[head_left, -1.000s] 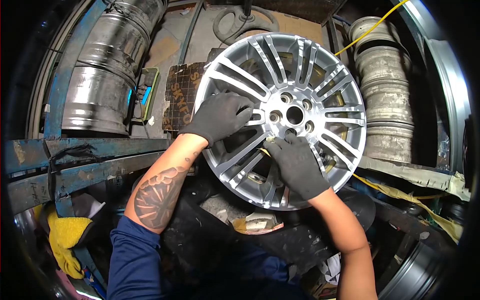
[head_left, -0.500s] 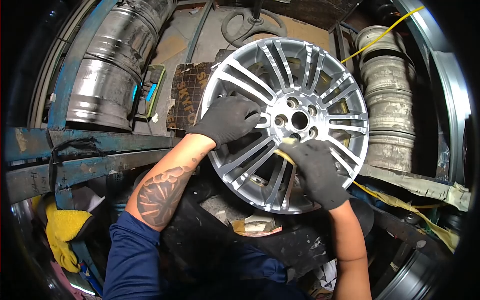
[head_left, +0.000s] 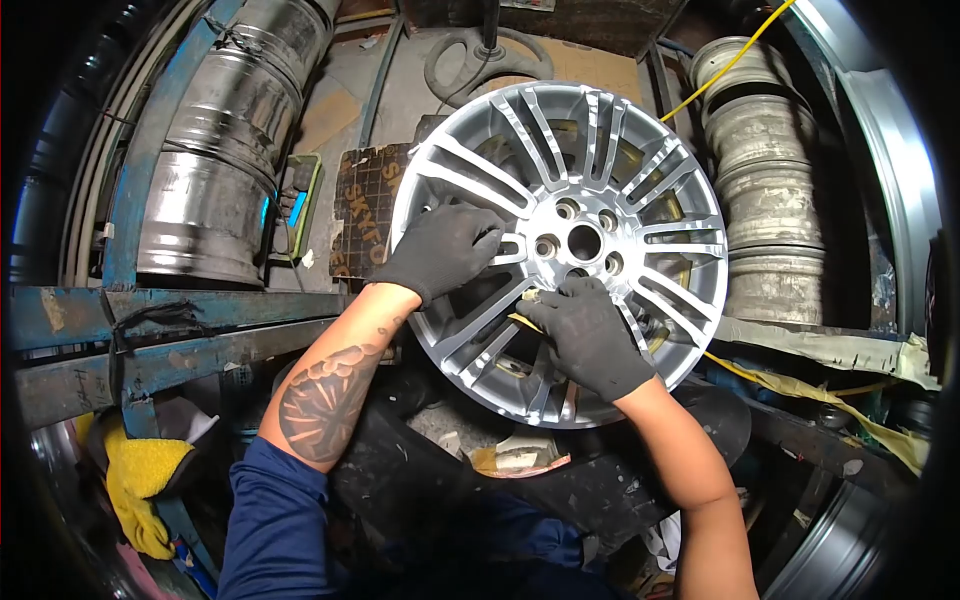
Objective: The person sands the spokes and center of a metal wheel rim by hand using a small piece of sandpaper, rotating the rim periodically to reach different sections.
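Observation:
A silver alloy wheel rim (head_left: 565, 205) with many paired spokes lies face up in front of me. My left hand (head_left: 440, 252), in a dark grey glove, is closed around a spoke on the rim's left side, its fingertips hidden between the spokes. My right hand (head_left: 592, 338), gloved alike, pinches a folded yellowish piece of sandpaper (head_left: 525, 321) against a lower-left spoke, just below the bolt holes. Most of the sandpaper is covered by the fingers.
Stacked rims stand on the left (head_left: 210, 200) and right (head_left: 770, 205). A steering wheel (head_left: 485, 62) lies behind the rim. Blue metal bars (head_left: 180, 310) run at left, where a yellow glove (head_left: 145, 470) hangs. A yellow hose (head_left: 725, 65) crosses the upper right.
My right hand has moved left with the sandpaper, onto a spoke nearer my left hand. The left hand keeps its hold on the rim. The whole view has shifted slightly.

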Demonstrator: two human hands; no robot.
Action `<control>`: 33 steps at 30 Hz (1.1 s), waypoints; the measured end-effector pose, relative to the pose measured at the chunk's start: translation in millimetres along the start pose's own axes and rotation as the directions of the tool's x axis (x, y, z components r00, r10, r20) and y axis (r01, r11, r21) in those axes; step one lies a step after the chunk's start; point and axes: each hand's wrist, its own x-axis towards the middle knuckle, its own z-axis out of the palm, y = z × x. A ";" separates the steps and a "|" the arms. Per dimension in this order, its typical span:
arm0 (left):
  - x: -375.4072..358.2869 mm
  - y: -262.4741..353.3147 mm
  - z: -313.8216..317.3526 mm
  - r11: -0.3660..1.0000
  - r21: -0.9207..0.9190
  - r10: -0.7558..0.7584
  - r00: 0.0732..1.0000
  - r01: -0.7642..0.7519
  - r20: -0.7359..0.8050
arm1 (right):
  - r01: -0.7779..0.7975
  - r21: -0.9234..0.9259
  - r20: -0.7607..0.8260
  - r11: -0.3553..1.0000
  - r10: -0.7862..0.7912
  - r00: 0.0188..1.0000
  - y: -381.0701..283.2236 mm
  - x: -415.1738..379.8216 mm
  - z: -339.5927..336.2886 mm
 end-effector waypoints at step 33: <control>-6.2 -10.2 -2.9 0.955 0.281 -0.155 0.970 0.098 0.189 | -0.074 0.238 -0.307 0.968 0.147 0.940 20.3 -16.9 -14.8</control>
